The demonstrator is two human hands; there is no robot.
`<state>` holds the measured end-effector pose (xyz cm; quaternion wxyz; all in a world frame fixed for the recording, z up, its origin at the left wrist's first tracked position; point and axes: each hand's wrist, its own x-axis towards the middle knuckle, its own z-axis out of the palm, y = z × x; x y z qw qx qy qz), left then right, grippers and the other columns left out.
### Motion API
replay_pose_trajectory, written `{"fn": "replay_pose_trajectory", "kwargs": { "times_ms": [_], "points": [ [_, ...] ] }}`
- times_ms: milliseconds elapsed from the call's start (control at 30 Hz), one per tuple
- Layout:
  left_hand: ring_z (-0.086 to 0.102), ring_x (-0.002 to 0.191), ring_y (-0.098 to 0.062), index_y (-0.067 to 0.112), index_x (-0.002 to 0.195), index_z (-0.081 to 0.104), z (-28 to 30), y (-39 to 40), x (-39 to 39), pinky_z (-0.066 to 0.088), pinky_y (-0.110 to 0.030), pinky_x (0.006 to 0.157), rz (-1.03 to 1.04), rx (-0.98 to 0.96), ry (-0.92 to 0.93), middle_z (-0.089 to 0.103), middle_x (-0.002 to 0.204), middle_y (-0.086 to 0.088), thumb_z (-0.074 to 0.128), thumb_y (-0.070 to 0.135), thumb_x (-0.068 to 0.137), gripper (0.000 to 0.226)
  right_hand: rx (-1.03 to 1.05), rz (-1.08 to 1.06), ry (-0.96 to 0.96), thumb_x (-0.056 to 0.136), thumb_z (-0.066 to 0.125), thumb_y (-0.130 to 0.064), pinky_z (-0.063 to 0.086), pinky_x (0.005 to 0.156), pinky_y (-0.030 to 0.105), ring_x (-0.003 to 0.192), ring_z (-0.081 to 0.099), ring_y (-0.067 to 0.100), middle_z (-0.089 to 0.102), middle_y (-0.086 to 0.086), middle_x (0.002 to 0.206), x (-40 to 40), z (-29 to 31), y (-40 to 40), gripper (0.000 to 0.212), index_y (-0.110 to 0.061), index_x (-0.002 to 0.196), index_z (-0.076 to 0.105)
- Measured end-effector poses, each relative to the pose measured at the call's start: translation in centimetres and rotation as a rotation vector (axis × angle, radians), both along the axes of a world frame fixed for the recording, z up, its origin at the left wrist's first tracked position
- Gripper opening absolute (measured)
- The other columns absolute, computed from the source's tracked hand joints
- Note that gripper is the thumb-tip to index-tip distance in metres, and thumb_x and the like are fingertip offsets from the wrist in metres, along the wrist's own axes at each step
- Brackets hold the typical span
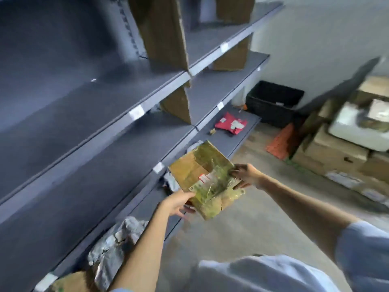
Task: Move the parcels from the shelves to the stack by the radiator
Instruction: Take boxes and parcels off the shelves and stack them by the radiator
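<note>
Both hands held one cardboard parcel (205, 179), wrapped in glossy yellowish tape and carrying a white label with red print, just off the front edge of the lowest gray metal shelf (231, 140). The left hand (179, 204) gripped the parcel's near corner at 7 o'clock, thumb on the top face and fingers curled under it. The right hand (245, 175) clasped the opposite edge at 3 o'clock, fingers pressed along the taped side. The two hands were apart, with the box spanning the gap between them. The box sat tilted, its far corner pointing toward 12 o'clock.

On the lowest shelf, a red mailer bag (230, 123) lay at 1 o'clock from the held parcel, well apart from it. A white poly bag (171, 182) lay just beside the parcel at 9 o'clock, partly hidden by it. A crumpled gray poly bag (114, 245) rested at 7 o'clock, near the left forearm. Upright cardboard dividers (166, 32) stood on the upper shelves.

At 2 o'clock, a black plastic crate (273, 104) sat on the floor against the wall. At 3 o'clock, a stack of cardboard boxes (330, 152) stood on the concrete floor, with a white box (353, 131) on top; that area was blurred. An orange mesh piece (280, 142) lay between the crate and the stack.
</note>
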<state>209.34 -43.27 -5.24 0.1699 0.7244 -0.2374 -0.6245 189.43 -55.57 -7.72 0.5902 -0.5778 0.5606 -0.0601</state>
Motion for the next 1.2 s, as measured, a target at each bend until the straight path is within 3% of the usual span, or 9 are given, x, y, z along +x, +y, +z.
{"fn": "replay_pose_trajectory", "kwargs": {
  "times_ms": [133, 267, 333, 500, 600, 700, 867, 933, 1200],
  "points": [
    [0.06, 0.066, -0.019, 0.017, 0.096, 0.043, -1.4, -11.1, -12.9, 0.043, -0.029, 0.065, -0.229, -0.058, 0.073, 0.06, 0.083, -0.005, 0.043, 0.023, 0.097, 0.006, -0.048, -0.326, -0.088, 0.095, 0.051, -0.026, 0.042, 0.039, 0.015, 0.054, 0.067, 0.013, 0.062, -0.005, 0.101, -15.7, 2.3, -4.1, 0.034, -0.031, 0.128, 0.045],
    [0.062, 0.043, -0.008, 0.018, 0.1, 0.043, -2.4, -17.1, -25.4, 0.044, -0.021, 0.048, -0.343, -0.129, 0.131, 0.062, 0.098, -0.005, 0.046, 0.017, 0.097, 0.004, -0.172, -0.633, -0.101, 0.092, 0.056, -0.026, 0.05, 0.054, 0.026, 0.053, 0.064, 0.014, 0.061, -0.003, 0.102, -27.2, 3.4, -5.6, 0.027, -0.035, 0.117, 0.048],
    [0.06, 0.037, -0.008, 0.017, 0.094, 0.044, -2.9, -19.7, -29.6, 0.043, -0.018, 0.039, -0.392, -0.117, 0.152, 0.061, 0.083, -0.003, 0.047, 0.014, 0.096, 0.004, -0.227, -0.775, -0.071, 0.091, 0.057, -0.026, 0.051, 0.061, 0.033, 0.063, 0.064, 0.024, 0.062, 0.001, 0.102, -31.2, 2.5, -5.9, 0.026, -0.035, 0.114, 0.05],
    [0.06, 0.061, -0.019, 0.016, 0.102, 0.049, -4.7, -27.3, -37.2, 0.044, -0.025, 0.056, -0.631, -0.063, 0.135, 0.064, 0.083, -0.006, 0.048, 0.013, 0.094, 0.01, -0.25, -1.098, -0.072, 0.092, 0.053, -0.014, 0.053, 0.057, 0.033, 0.052, 0.066, 0.017, 0.066, 0.005, 0.094, -37.3, -1.3, -7.0, 0.035, -0.019, 0.126, 0.051],
    [0.061, 0.076, -0.02, 0.016, 0.118, 0.048, -5.9, -32.2, -40.7, 0.048, -0.031, 0.072, -0.742, -0.046, 0.12, 0.063, 0.102, -0.006, 0.046, 0.015, 0.094, 0.024, -0.236, -1.234, -0.072, 0.092, 0.051, -0.007, 0.055, 0.048, 0.023, 0.045, 0.064, 0.009, 0.062, 0.002, 0.087, -40.2, -3.3, -11.0, 0.033, -0.012, 0.124, 0.053],
    [0.062, 0.095, -0.021, 0.019, 0.128, 0.044, -7.1, -38.8, -43.2, 0.049, -0.035, 0.077, -0.777, -0.029, 0.133, 0.058, 0.12, -0.006, 0.044, 0.021, 0.096, 0.032, -0.223, -1.28, -0.082, 0.093, 0.05, -0.006, 0.052, 0.044, 0.02, 0.043, 0.063, 0.008, 0.062, 0.009, 0.097, -42.6, -4.5, -17.4, 0.033, -0.01, 0.125, 0.052],
    [0.06, 0.1, -0.021, 0.021, 0.136, 0.04, -7.6, -51.9, -45.7, 0.052, -0.037, 0.077, -0.728, 0.014, 0.152, 0.05, 0.135, -0.005, 0.046, 0.02, 0.095, 0.042, -0.144, -1.28, -0.087, 0.095, 0.047, -0.01, 0.048, 0.055, 0.029, 0.047, 0.065, 0.014, 0.062, 0.007, 0.096, -45.3, -4.8, -29.8, 0.033, -0.011, 0.127, 0.049],
    [0.06, 0.1, -0.022, 0.018, 0.129, 0.047, -7.4, -57.0, -46.8, 0.05, -0.042, 0.089, -0.717, 0.002, 0.153, 0.053, 0.131, -0.006, 0.047, 0.018, 0.094, 0.035, -0.12, -1.283, -0.118, 0.096, 0.044, -0.011, 0.045, 0.054, 0.028, 0.046, 0.065, 0.012, 0.062, 0.005, 0.097, -46.5, -4.8, -34.6, 0.032, -0.013, 0.127, 0.048],
    [0.052, 0.11, -0.021, 0.02, 0.138, 0.039, -9.1, -69.6, -51.0, 0.043, -0.044, 0.098, -0.653, 0.005, 0.094, 0.052, 0.131, -0.001, 0.049, 0.025, 0.096, 0.043, -0.007, -1.438, -0.173, 0.097, 0.04, -0.008, 0.051, 0.053, 0.024, 0.103, 0.062, 0.031, 0.054, 0.008, 0.12, -49.6, -8.3, -47.3, 0.031, -0.015, 0.127, 0.046]
  ]
}}
